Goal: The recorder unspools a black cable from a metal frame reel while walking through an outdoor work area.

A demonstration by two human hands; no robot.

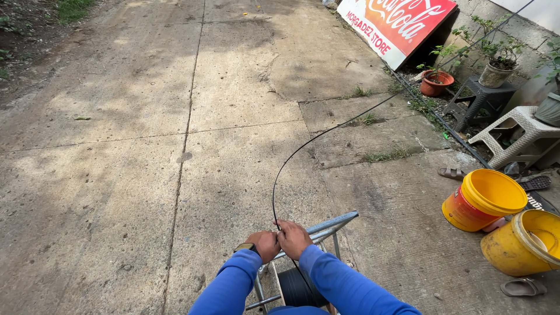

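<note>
A thin black cable (291, 160) curves up from my hands across the concrete toward the upper right. My left hand (264, 244) and my right hand (294, 237) are side by side, both closed on the cable just above a metal frame stand (329, 224). A black spool of cable (298, 287) sits in that stand, below my blue-sleeved forearms. The cable runs from my right hand down toward the spool.
Two yellow buckets (487, 198) (525, 242) lie tipped at the right, with sandals (452, 172) near them. Further back stand a white plastic stool (516, 137), potted plants (436, 81) and a leaning red-and-white sign (396, 23). Cracked concrete paving (146, 146) stretches left.
</note>
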